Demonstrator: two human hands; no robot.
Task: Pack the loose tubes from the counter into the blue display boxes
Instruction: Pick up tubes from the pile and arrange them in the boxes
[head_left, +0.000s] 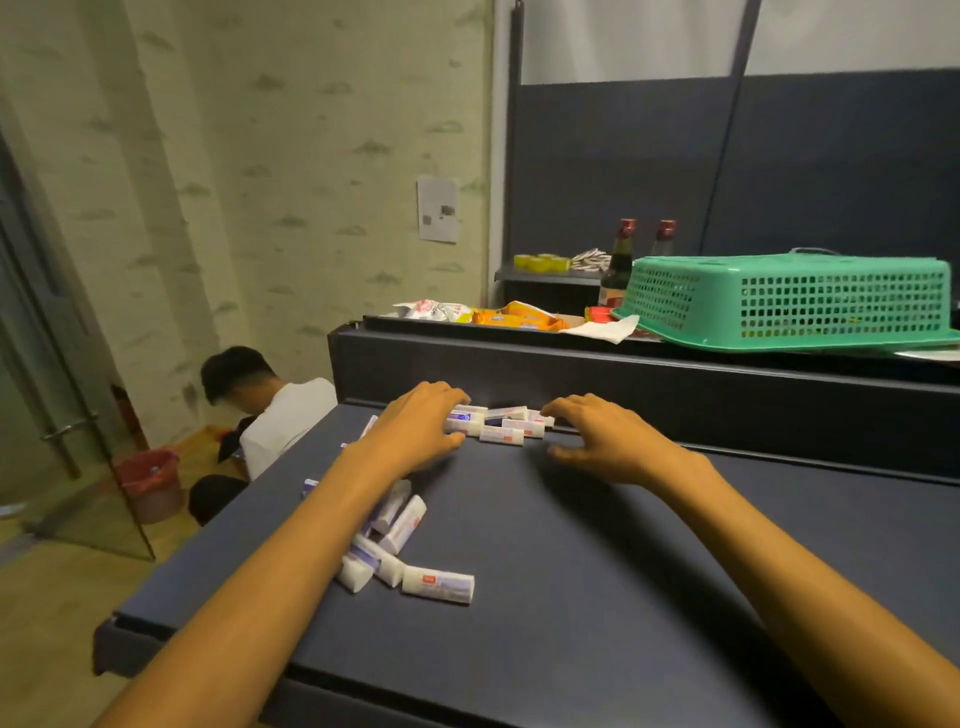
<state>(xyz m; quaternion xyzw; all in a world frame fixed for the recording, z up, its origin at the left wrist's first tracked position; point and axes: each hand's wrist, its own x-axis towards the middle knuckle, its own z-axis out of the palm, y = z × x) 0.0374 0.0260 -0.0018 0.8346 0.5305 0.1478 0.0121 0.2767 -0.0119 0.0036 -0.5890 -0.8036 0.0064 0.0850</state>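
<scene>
Gathering the loose tubes seems to be the step in hand. A small bunch of tubes (498, 423) is lying at the far edge of the dark table (597, 571), between the two hands. A second pile of tubes (400, 545) is lying nearer, partly hidden under the left arm.

The left hand (415, 431) is laid over the left end of the far bunch, with its fingers bent down onto the tubes. Whether a tube is really gripped cannot be told. The right hand (602, 436) is held just to the right of the bunch, with its fingers spread and bent like a claw. Its fingertips look to be touching the last tube, and nothing is held in it.

No blue boxes can be seen, so none of the packing can be seen. Next, the tubes probably need to be scooped together by both hands and carried to a box.
</scene>
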